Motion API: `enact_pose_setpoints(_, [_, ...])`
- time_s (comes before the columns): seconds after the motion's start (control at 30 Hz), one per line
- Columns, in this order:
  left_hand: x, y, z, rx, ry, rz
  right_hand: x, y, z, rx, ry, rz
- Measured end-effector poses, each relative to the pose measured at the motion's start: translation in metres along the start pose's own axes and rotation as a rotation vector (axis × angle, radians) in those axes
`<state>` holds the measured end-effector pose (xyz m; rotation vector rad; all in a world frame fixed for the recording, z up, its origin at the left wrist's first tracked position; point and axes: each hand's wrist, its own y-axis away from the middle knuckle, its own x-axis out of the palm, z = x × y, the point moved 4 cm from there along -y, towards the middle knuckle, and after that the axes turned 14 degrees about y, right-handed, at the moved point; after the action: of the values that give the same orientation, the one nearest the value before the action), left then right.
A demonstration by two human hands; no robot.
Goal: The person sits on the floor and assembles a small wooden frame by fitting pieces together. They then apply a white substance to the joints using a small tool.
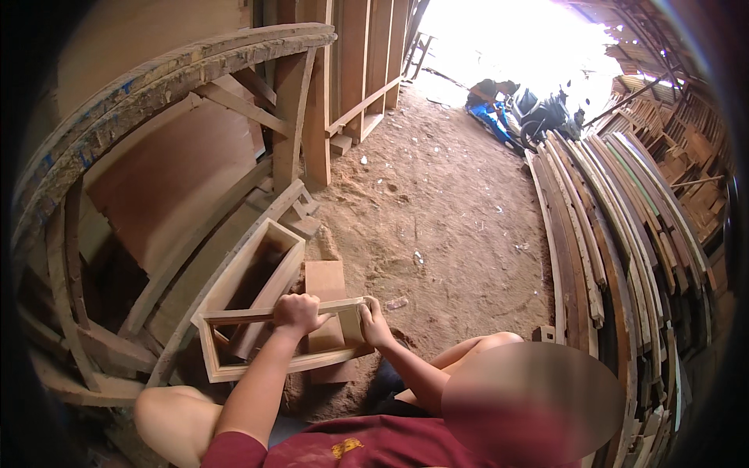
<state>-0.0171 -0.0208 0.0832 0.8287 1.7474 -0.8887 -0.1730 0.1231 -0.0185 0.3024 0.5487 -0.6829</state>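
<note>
Holding one wooden frame, open rectangle, tilted, near and left of centre, both hands on its far rail.
Item: wooden frame [243, 316], pale timber, close before my knees. My left hand [296, 314]: fingers curled into a fist, clamped on the far rail. My right hand [376, 324]: fingers and thumb clamped on the right-hand corner. Adjacent: open wooden box [285, 236], just beyond, to the left; flat board [324, 278], far of the rail, between my hands. Handling, in my judgement: grip evenly at both points, keep the rails from twisting, leave the joints unstrained, stay clear of the box rim. Markings: no writing I can read on the frame, box or board; one small yellow print [347, 447] on my maroon shirt [390, 437], wording not legible.
</note>
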Motion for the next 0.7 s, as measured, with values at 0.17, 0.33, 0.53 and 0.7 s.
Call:
enact_pose_setpoints(0.17, [-0.001, -0.002, -0.009, 0.016, 0.016, 0.020, -0.008, -0.028, 0.010, -0.007, 0.005, -0.046])
enact_pose_setpoints(0.33, [0.000, 0.004, -0.005, 0.013, 0.010, -0.024, -0.002, -0.001, 0.005, -0.032, -0.141, -0.062])
enact_pose_setpoints(0.53, [-0.001, -0.007, -0.017, 0.030, 0.040, -0.013, -0.007, -0.038, -0.008, -0.087, -0.026, -0.125])
enact_pose_setpoints(0.7, [0.001, 0.002, -0.004, 0.017, 0.013, -0.032, -0.004, 0.000, 0.015, -0.082, 0.056, -0.078])
